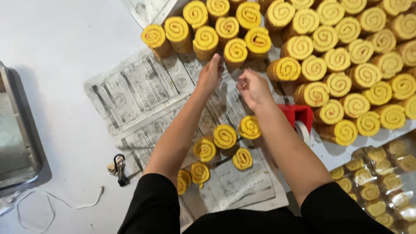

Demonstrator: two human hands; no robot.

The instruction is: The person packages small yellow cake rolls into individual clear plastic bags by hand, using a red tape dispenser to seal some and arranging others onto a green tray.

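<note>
Looking down from my head camera, I see both my arms stretched out over a white table (60, 39) covered with sheets of newspaper (130, 86). My left hand (210, 73) is loosely spread, fingers pointing forward, grasping nothing; its fingertips hover just beside a yellow swirl roll (235, 52) at the near edge of a big cluster of rolls (346, 65) standing on end. My right hand (253, 89) is half curled, thumb and fingers pinched together; whether something small sits between them I cannot tell. It lies close to the left hand, just in front of the same cluster.

Under my forearms a small group of sliced rolls (225, 136) lies flat on the newspaper, apart from the big cluster. Beside my right forearm stands a red tape dispenser (299, 115), partly hidden by the arm. At the lower right lie wrapped rolls in clear plastic (381, 173). At the left edge sits a metal tray (17, 134), with a white string (65, 203) and a black clip (120, 169) near it.
</note>
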